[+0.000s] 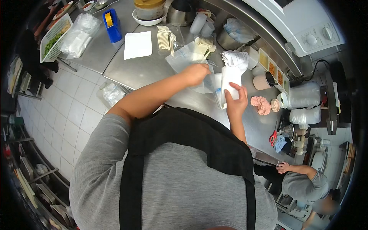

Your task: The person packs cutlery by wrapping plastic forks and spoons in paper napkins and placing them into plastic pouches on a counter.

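My left hand (197, 74) is closed in a pinch above the steel counter. Whatever is between its fingertips is hidden. Clear plastic bags (179, 58) lie around and under it, with a bundle of cream plastic spoons (203, 46) just beyond. My right hand (237, 100) rests on a stack of folded white napkins (231, 76), thumb on one side and fingers bent over the top. Crumpled printed paper (234, 58) sits at the far end of the napkins. Another row of cream spoons (164, 38) lies in a clear bag farther left.
A white paper square (138, 45) and blue tape dispenser (111, 26) lie left. At right are a pink cloth (261, 105), a pink cup (263, 81), topping containers (272, 69), stacked lids (305, 115) and red scissors (273, 138). A co-worker (306, 184) stands at lower right.
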### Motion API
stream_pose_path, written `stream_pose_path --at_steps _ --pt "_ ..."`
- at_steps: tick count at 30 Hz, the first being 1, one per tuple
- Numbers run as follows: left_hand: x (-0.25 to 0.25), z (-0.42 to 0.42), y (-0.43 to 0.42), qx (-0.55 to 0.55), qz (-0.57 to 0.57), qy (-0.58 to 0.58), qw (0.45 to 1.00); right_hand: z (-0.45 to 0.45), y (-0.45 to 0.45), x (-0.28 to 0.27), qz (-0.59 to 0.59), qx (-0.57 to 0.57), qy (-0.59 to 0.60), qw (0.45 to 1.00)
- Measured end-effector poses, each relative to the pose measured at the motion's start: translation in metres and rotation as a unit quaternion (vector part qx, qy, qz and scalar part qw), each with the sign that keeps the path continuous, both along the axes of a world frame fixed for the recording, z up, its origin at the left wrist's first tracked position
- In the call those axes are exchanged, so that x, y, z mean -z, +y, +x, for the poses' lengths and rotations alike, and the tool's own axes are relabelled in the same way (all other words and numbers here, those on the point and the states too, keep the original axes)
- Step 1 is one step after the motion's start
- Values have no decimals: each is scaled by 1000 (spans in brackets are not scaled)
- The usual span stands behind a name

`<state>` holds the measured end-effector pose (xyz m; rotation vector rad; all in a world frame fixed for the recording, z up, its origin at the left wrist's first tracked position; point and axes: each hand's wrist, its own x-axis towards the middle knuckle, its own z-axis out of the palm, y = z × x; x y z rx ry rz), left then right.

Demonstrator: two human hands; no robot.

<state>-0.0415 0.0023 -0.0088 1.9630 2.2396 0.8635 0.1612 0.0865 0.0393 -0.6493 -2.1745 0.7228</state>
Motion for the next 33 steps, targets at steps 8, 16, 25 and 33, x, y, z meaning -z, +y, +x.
stream_pose_path --at_steps 8,16,25,33 --pt "-18 16 9 36 -68 70 995 17 -32 10 -20 -120 -124 985" --pt "-37 34 -5 80 -114 98 985 -11 -28 21 -7 -136 -134 981" --pt "-52 38 -23 117 -91 37 988 -62 -21 79 -229 -172 -56 957" --pt "-85 59 -55 161 -111 9 981 -86 -5 59 -73 -288 -86 951"
